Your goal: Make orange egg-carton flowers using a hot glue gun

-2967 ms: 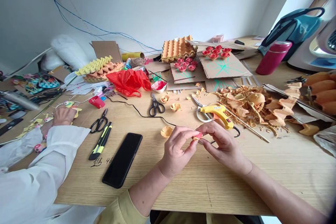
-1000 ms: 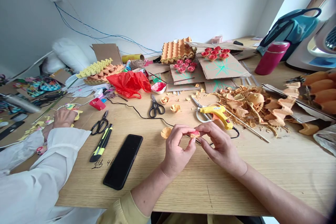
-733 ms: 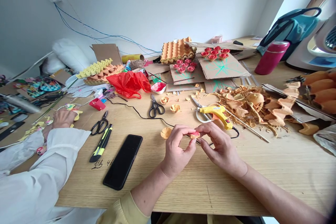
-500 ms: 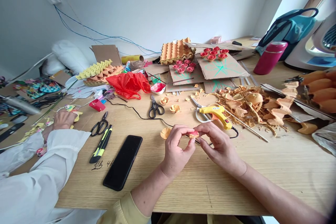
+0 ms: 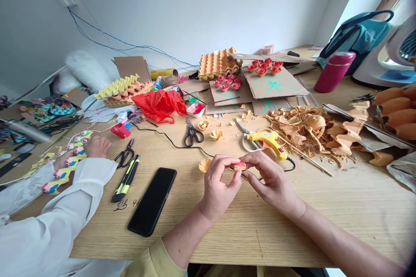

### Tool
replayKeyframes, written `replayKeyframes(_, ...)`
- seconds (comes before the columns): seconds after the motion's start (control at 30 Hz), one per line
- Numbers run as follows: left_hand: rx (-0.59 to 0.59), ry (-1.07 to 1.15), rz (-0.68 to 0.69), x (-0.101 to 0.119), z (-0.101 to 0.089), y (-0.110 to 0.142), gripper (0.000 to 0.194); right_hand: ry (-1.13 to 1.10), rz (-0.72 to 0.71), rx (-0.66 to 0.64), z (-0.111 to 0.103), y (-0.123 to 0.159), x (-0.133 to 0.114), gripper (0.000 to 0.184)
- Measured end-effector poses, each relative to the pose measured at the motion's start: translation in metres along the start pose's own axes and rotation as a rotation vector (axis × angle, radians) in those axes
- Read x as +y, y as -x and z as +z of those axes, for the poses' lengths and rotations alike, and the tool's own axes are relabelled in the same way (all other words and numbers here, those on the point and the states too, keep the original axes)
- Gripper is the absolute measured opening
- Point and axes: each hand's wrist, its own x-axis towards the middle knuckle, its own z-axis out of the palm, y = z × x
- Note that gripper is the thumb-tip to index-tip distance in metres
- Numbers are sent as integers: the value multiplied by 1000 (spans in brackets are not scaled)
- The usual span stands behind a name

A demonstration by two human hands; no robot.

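Between my fingertips is a small red-and-orange piece of egg-carton pulp (image 5: 239,166). My left hand (image 5: 220,184) pinches it from the left, and my right hand (image 5: 271,181) grips its right side. Just left of my fingers, a pale orange pulp flower (image 5: 204,165) lies partly behind my left hand. Two more orange pulp flowers, one of them the cup-shaped flower (image 5: 216,134), sit farther back. A yellow hot glue gun (image 5: 269,140) rests beyond my right hand, its cord running behind my hands.
Black scissors (image 5: 192,134), a utility knife (image 5: 126,179) and a phone (image 5: 152,201) lie to the left. Torn carton scraps (image 5: 312,127) and a stick (image 5: 307,156) are on the right. Red flowers (image 5: 263,68) stand on cardboard. A co-worker's hand (image 5: 98,145) is at left.
My hands stay almost still, holding the same piece. At left, the co-worker's hand has shifted right, uncovering a row of painted carton pieces.
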Motion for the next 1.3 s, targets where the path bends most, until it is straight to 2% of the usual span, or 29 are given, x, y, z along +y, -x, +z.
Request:
replayKeyframes(0.37,-10,0,39,4,0,-3,27,-42,15,11,2,2,3,15)
replayKeyframes(0.73,-15,37,12,3,-1,0,28,-72,35,0,2,3,4,21)
replayKeyframes(1.13,-14,39,-16,2,0,-1,30,-98,63,-4,5,3,8,20)
replayKeyframes(1.3,-19,9,13,2,0,-1,28,-108,72,2,5,3,8,18)
